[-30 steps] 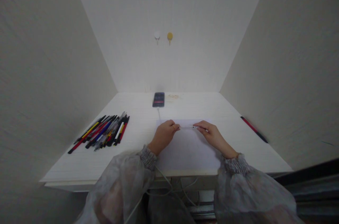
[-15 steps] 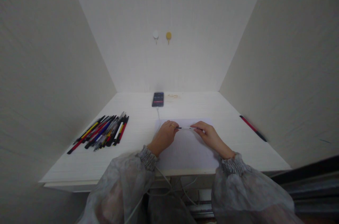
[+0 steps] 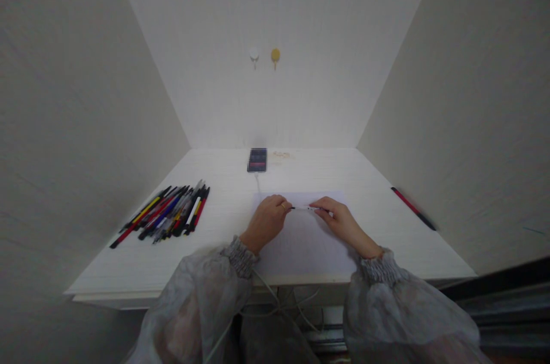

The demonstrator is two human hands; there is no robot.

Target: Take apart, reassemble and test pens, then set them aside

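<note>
Between my two hands a slim pen [image 3: 304, 207], white or clear with dark parts, is held level above a sheet of white paper [image 3: 301, 249]. My left hand [image 3: 268, 220], with a ring on one finger, pinches its dark left end. Thumb and fingers of my right hand [image 3: 337, 218] close on the other end. My fingers cover both ends, so I cannot tell whether the pen is in one piece.
A pile of pens [image 3: 167, 212] in several colours lies on the left of the white table [image 3: 223, 169]. One red and black pen [image 3: 413, 208] rests along the right edge. A phone [image 3: 258, 160] with a cable stands at the back. Two hooks [image 3: 275, 55] are on the wall.
Both hands keep their hold on the pen in nearly the same place. The whole view has shifted very slightly.
</note>
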